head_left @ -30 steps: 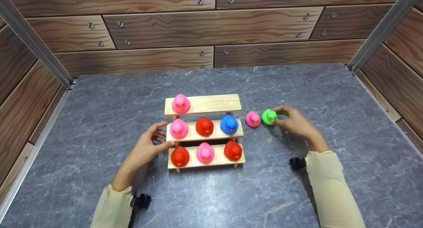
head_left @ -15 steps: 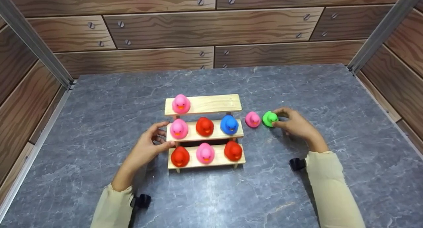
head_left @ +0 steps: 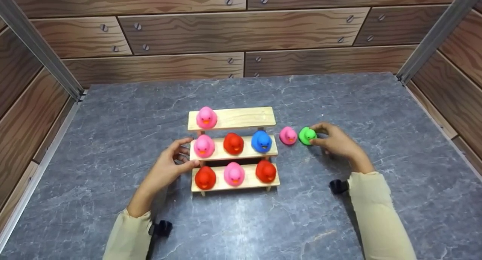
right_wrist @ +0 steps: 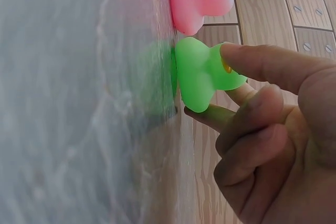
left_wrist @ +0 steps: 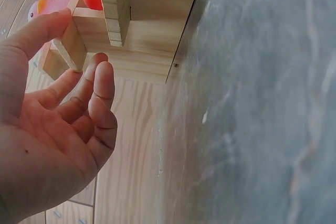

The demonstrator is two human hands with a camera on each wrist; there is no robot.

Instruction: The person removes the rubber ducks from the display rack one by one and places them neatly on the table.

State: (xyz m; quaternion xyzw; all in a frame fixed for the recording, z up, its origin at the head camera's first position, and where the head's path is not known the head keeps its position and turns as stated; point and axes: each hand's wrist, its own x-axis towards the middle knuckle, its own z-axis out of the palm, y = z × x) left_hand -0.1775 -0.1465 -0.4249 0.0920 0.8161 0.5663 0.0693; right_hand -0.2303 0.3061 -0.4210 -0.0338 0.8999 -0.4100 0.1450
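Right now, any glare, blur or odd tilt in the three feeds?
Head: bright glare on the tabletop in front of the wooden stand, ducks readable; left wrist: scene turned sideways, tabletop soft, left hand clearer; right wrist: also sideways, tabletop soft, with blurry reflections of the green duck and pink duck.

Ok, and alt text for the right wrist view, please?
Right hand pinching a green rubber duck between its fingers, the duck's orange bill partly covered. A pink rubber duck stands close beside it on a gray marbled tabletop, seen sideways, with wood-plank panels behind.
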